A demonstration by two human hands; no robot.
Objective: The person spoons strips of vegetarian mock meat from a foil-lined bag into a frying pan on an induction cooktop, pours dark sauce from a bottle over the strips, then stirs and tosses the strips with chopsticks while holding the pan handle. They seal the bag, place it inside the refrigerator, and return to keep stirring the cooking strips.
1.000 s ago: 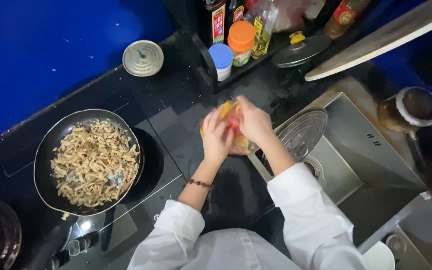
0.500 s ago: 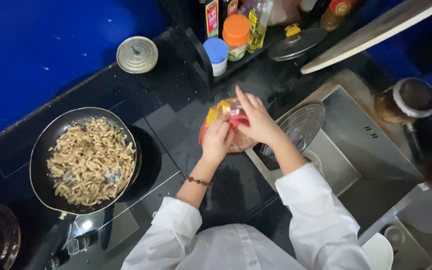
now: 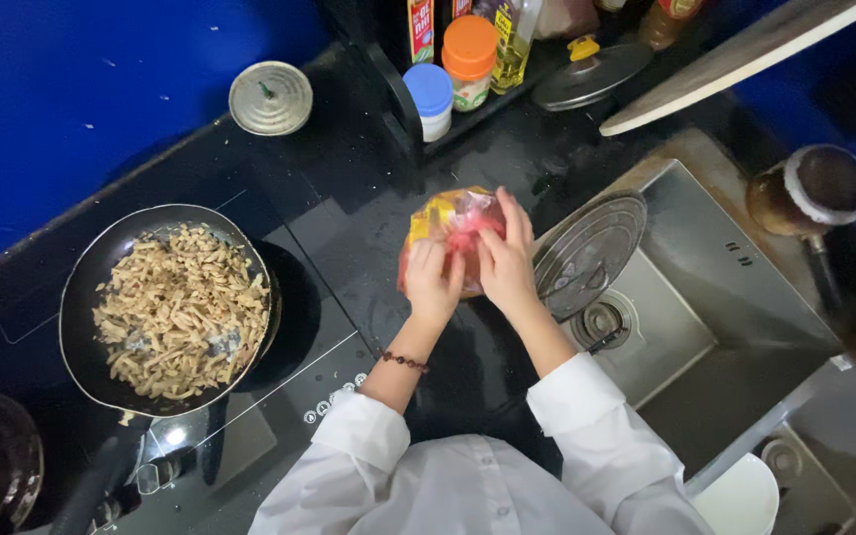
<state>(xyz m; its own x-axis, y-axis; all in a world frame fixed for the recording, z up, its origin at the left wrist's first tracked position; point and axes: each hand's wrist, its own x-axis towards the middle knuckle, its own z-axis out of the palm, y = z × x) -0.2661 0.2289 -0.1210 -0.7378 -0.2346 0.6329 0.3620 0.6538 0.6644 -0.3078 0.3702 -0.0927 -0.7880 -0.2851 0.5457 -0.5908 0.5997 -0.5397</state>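
A crinkled clear plastic bag (image 3: 445,214) with yellow and red contents rests on the dark countertop (image 3: 349,238) in front of me. My left hand (image 3: 431,281) grips the bag's near left side. My right hand (image 3: 505,260) pinches its top right part, fingers closed on the plastic. Both sleeves are white, and a beaded bracelet sits on the left wrist.
A black frying pan (image 3: 81,327) full of pale shredded food stands on the induction hob at the left. A metal sink (image 3: 686,297) with a round lid (image 3: 588,253) leaning in it lies right. Jars (image 3: 470,59), bottles and a tin lid (image 3: 270,97) line the back.
The right hand has come down from above the bag onto its top. Both hands now sit closer together on the bag, which stays in the same spot.
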